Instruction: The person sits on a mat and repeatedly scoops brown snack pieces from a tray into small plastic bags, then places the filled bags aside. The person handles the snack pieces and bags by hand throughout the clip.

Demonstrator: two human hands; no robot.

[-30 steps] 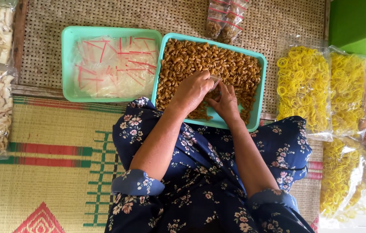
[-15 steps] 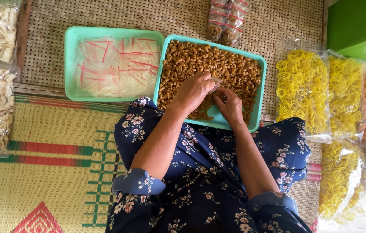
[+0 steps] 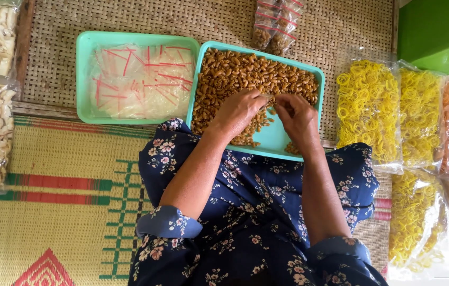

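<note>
Woven mats (image 3: 65, 212) cover the floor. Over the teal tray (image 3: 280, 139) of brown curled snacks (image 3: 245, 74), the left hand (image 3: 239, 112) and right hand (image 3: 297, 117) meet, fingers pinched narrow around what may be a small clear bag (image 3: 266, 98). Left of it sits a tray of empty bags (image 3: 134, 79).

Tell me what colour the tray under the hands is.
Teal green; the tray of brown snack pieces shows best in the head view.

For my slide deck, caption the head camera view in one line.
Left hand and right hand work over a teal tray of brown snack pieces.
</note>
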